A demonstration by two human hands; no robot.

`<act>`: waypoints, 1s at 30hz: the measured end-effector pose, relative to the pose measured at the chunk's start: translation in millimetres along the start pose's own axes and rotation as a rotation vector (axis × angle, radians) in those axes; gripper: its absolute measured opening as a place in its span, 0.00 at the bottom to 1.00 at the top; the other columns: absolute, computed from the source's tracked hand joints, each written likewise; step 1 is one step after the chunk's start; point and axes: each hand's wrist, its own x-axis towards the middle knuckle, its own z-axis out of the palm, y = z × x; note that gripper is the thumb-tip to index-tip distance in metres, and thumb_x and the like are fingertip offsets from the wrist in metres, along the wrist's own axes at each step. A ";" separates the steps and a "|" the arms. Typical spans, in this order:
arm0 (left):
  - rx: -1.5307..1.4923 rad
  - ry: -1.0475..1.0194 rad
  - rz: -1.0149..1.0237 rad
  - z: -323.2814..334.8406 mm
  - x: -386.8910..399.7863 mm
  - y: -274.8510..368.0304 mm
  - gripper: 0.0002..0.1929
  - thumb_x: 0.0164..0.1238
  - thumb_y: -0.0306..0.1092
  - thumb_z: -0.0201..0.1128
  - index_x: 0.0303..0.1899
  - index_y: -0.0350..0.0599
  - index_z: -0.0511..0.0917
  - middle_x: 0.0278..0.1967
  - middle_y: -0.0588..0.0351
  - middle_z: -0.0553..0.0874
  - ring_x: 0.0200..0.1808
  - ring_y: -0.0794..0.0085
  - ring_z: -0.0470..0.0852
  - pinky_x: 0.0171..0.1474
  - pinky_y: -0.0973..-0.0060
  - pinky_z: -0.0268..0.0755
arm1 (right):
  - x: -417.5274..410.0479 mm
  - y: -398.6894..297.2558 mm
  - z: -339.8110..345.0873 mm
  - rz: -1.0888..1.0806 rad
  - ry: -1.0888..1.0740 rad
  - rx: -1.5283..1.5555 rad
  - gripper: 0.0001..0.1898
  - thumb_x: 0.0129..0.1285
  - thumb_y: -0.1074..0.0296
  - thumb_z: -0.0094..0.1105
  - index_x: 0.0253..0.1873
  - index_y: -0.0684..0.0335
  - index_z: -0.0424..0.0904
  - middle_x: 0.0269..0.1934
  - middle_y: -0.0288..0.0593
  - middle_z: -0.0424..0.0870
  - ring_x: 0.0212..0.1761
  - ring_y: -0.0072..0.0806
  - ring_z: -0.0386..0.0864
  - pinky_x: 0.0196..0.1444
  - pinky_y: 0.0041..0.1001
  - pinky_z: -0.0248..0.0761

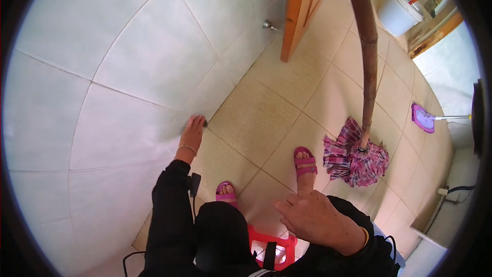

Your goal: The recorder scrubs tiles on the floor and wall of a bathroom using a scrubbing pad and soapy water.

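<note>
My left hand (192, 134) reaches down to the bottom of the white tiled wall (130, 130), where it meets the beige floor. A small dark thing (205, 124) shows at its fingertips; what it is and how it is held stay hidden. Over my right leg hangs my right hand (315, 217), fingers loosely bent and apart, with nothing seen in them. To its upper right, a mop head of plaid cloth strips (357, 157) rests on the floor tiles (257, 119), its bamboo handle (369, 57) rising toward the top of the view.
A wooden door (294, 19) stands by the wall near a metal doorstop (271, 26). At upper right is a white bucket (399, 13); a purple flat mop (423, 118) lies at far right. My feet wear pink sandals (305, 163). Below me is a red plastic stool (290, 246).
</note>
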 end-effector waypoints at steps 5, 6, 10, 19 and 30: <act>0.078 0.515 -0.134 -147.0 74.1 -82.4 0.26 0.69 0.39 0.45 0.67 0.43 0.64 0.73 0.55 0.56 0.75 0.65 0.50 0.74 0.61 0.41 | 9.7 -2.3 -2.9 0.000 -0.077 -0.067 0.16 0.52 0.66 0.64 0.45 0.62 0.73 0.30 0.44 0.77 0.37 0.43 0.77 0.28 0.37 0.76; 0.065 0.568 -0.185 -186.1 81.2 -109.6 0.26 0.68 0.38 0.45 0.67 0.43 0.64 0.73 0.55 0.56 0.74 0.65 0.51 0.74 0.62 0.41 | 16.0 -5.8 -5.2 -0.019 -0.085 -0.059 0.16 0.52 0.66 0.64 0.45 0.62 0.73 0.30 0.44 0.77 0.37 0.43 0.77 0.28 0.37 0.76; 0.199 0.568 -0.254 -233.9 116.9 -129.3 0.27 0.69 0.39 0.45 0.68 0.45 0.62 0.74 0.58 0.55 0.75 0.67 0.50 0.73 0.61 0.41 | 27.4 -9.0 -8.8 0.006 -0.130 -0.067 0.19 0.52 0.65 0.66 0.47 0.62 0.72 0.29 0.43 0.76 0.37 0.39 0.77 0.28 0.35 0.75; 0.208 -0.131 0.194 37.0 33.8 46.8 0.29 0.72 0.42 0.42 0.70 0.39 0.56 0.74 0.55 0.54 0.76 0.62 0.45 0.75 0.61 0.28 | 36.6 5.7 -10.2 0.067 -0.210 -0.014 0.19 0.51 0.66 0.65 0.48 0.63 0.75 0.34 0.44 0.77 0.40 0.36 0.79 0.34 0.33 0.75; 0.122 0.305 0.042 -46.3 43.7 -23.7 0.27 0.69 0.39 0.44 0.67 0.38 0.63 0.72 0.55 0.59 0.74 0.65 0.50 0.74 0.63 0.40 | 43.1 -10.3 -2.7 -0.007 -0.138 -0.080 0.10 0.50 0.70 0.59 0.38 0.63 0.74 0.24 0.42 0.75 0.29 0.34 0.77 0.43 0.33 0.69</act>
